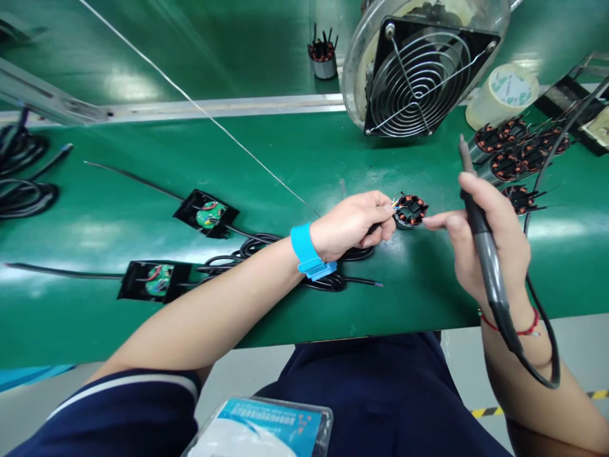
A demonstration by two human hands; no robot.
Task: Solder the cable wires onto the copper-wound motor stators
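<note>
My left hand (354,222), with a blue wrist strap (308,252) on its wrist, pinches thin wires against a small black motor stator with copper windings (411,210) on the green bench. My right hand (490,241) grips a black soldering iron (478,228) with its tip pointing up and away, while its forefinger touches the stator's right side. The iron's black cord (547,355) loops down past my right wrist.
A fume fan with a wire grille (419,73) stands behind the stator. Several more stators (514,155) and a tape roll (504,92) lie at right. Two black circuit board housings (207,214) (155,280) with coiled black cables (266,254) lie at left. Another stator (323,57) sits beyond the metal rail (214,108).
</note>
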